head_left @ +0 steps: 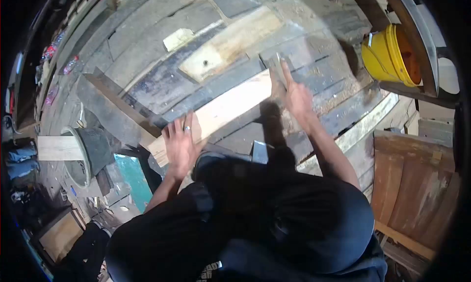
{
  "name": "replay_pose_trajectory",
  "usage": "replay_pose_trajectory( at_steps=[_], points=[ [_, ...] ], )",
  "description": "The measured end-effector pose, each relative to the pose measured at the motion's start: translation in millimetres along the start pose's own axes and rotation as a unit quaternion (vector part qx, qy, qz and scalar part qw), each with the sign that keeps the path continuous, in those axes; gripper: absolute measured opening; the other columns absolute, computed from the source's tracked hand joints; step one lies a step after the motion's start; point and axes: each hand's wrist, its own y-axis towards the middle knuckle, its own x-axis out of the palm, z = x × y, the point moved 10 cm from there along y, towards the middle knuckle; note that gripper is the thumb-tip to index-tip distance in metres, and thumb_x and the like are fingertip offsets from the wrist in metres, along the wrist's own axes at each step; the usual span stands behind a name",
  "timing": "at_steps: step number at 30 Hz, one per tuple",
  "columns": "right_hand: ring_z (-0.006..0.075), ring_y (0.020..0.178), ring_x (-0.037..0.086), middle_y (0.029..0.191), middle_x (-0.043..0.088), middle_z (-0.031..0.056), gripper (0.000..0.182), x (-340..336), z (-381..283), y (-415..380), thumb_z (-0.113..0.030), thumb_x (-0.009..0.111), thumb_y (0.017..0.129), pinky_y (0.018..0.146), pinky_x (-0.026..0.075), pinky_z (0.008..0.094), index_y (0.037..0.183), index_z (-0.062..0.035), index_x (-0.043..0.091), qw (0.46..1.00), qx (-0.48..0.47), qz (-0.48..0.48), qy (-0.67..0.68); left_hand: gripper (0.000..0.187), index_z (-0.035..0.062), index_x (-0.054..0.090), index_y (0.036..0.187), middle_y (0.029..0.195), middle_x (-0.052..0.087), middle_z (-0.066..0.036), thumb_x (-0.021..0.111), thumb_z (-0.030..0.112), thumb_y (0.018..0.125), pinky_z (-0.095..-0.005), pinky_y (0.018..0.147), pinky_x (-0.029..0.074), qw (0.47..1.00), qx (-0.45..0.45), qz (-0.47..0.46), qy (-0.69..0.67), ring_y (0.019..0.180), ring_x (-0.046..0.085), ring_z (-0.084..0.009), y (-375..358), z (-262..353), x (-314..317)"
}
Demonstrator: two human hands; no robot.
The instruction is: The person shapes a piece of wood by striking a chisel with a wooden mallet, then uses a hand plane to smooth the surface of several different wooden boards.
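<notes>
A pale wooden plank (234, 105) lies slantwise in front of my knees, brightly lit toward its far right end. My left hand (180, 142), with a ring on one finger, rests across the plank's near left part, fingers spread on top and fingertips at its far edge. At the other end, my right hand (298, 98) is closed around a short, flat, dark block-like tool (277, 72), index finger stretched along it. The tool stands across the plank's end; its exact kind I cannot tell, as the palm hides part of it.
A light board (230, 44) and a small pale offcut (178, 39) lie beyond the plank on the worn floorboards (171, 85). A yellow bucket (387, 56) stands at upper right, a dark bucket (95, 157) at left. Brown wooden panels (412, 184) are at right.
</notes>
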Motion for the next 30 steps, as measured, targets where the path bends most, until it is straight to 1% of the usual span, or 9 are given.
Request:
replay_pose_trajectory(
  at_steps=[2, 4, 7, 12, 18, 21, 25, 28, 30],
  points=[
    [0.0447, 0.072, 0.073, 0.082, 0.074, 0.0239, 0.079, 5.6, -42.8, -20.3, -0.033, 0.063, 0.101, 0.065, 0.058, 0.0572, 0.169, -0.0356, 0.022, 0.996, -0.076, 0.003, 0.050, 0.101, 0.0108, 0.046, 0.157, 0.129, 0.055, -0.013, 0.093, 0.037, 0.071, -0.0533, 0.105, 0.041, 1.000, 0.000, 0.016, -0.003, 0.119, 0.053, -0.0367, 2.9, 0.1, -4.5],
    [0.0451, 0.072, 0.073, 0.084, 0.075, 0.0237, 0.077, 50.0, -94.5, -57.7, -0.034, 0.063, 0.102, 0.067, 0.058, 0.0577, 0.168, -0.0380, 0.023, 0.982, -0.120, -0.148, 0.017, 0.101, 0.0112, 0.046, 0.156, 0.129, 0.055, -0.014, 0.093, 0.037, 0.071, -0.0534, 0.105, 0.041, 1.000, 0.006, 0.016, -0.011, 0.119, 0.053, -0.0367, 0.9, 1.6, -2.9],
    [0.0429, 0.069, 0.073, 0.080, 0.074, 0.0193, 0.077, 29.1, -129.2, -92.0, -0.036, 0.065, 0.101, 0.064, 0.058, 0.0559, 0.167, -0.0363, 0.025, 0.957, -0.263, -0.020, 0.121, 0.101, 0.0121, 0.045, 0.157, 0.129, 0.055, -0.014, 0.093, 0.037, 0.072, -0.0524, 0.105, 0.040, 1.000, 0.001, -0.001, -0.007, 0.119, 0.053, -0.0363, -1.1, -1.9, 2.7],
    [0.0413, 0.066, 0.073, 0.077, 0.075, 0.0197, 0.078, -3.1, -23.5, -19.2, -0.035, 0.066, 0.099, 0.060, 0.058, 0.0536, 0.167, -0.0339, 0.027, 0.997, -0.063, 0.050, -0.012, 0.100, 0.0110, 0.045, 0.158, 0.132, 0.054, -0.013, 0.092, 0.038, 0.073, -0.0523, 0.107, 0.038, 1.000, -0.002, 0.000, -0.007, 0.122, 0.051, -0.0354, -0.3, -2.7, 4.6],
    [0.0421, 0.067, 0.073, 0.075, 0.073, 0.0243, 0.079, 26.4, -106.1, -76.7, -0.029, 0.060, 0.103, 0.060, 0.058, 0.0524, 0.169, -0.0365, 0.018, 0.976, -0.200, -0.075, 0.039, 0.102, 0.0111, 0.043, 0.159, 0.132, 0.052, -0.013, 0.090, 0.042, 0.074, -0.0529, 0.107, 0.038, 1.000, 0.002, -0.015, 0.005, 0.123, 0.050, -0.0343, -1.9, -2.3, 8.5],
    [0.0402, 0.065, 0.071, 0.075, 0.072, 0.0171, 0.080, 29.8, -124.2, -100.6, -0.030, 0.067, 0.100, 0.060, 0.057, 0.0530, 0.167, -0.0417, 0.024, 0.955, -0.272, -0.001, 0.114, 0.105, 0.0141, 0.038, 0.162, 0.130, 0.052, -0.013, 0.088, 0.047, 0.076, -0.0526, 0.103, 0.038, 0.999, 0.014, -0.005, 0.031, 0.117, 0.050, -0.0342, -3.0, -6.4, 13.2],
    [0.0402, 0.064, 0.072, 0.073, 0.073, 0.0180, 0.081, -4.3, -36.7, -29.1, -0.034, 0.065, 0.101, 0.057, 0.059, 0.0502, 0.169, -0.0291, 0.021, 0.998, -0.055, -0.005, -0.039, 0.106, 0.0134, 0.038, 0.163, 0.129, 0.052, -0.015, 0.088, 0.045, 0.076, -0.0534, 0.103, 0.038, 1.000, 0.017, 0.004, 0.021, 0.118, 0.051, -0.0358, -3.4, -4.3, 9.1],
    [0.0381, 0.058, 0.071, 0.071, 0.072, 0.0181, 0.072, -11.3, -8.6, -8.8, -0.036, 0.061, 0.104, 0.054, 0.058, 0.0509, 0.168, -0.0306, 0.028, 0.999, -0.033, 0.006, -0.030, 0.105, 0.0130, 0.038, 0.163, 0.129, 0.052, -0.016, 0.088, 0.045, 0.076, -0.0540, 0.103, 0.038, 1.000, 0.014, 0.000, 0.022, 0.120, 0.051, -0.0364, -2.0, -4.3, 9.8],
    [0.0403, 0.060, 0.071, 0.069, 0.071, 0.0181, 0.072, 8.5, -69.1, -40.4, -0.033, 0.061, 0.104, 0.057, 0.058, 0.0516, 0.168, -0.0301, 0.028, 0.984, -0.176, -0.011, -0.012, 0.104, 0.0125, 0.039, 0.162, 0.129, 0.053, -0.017, 0.088, 0.046, 0.076, -0.0544, 0.104, 0.038, 1.000, 0.011, -0.002, 0.018, 0.121, 0.051, -0.0371, -0.2, -4.0, 11.6]
  ],
)
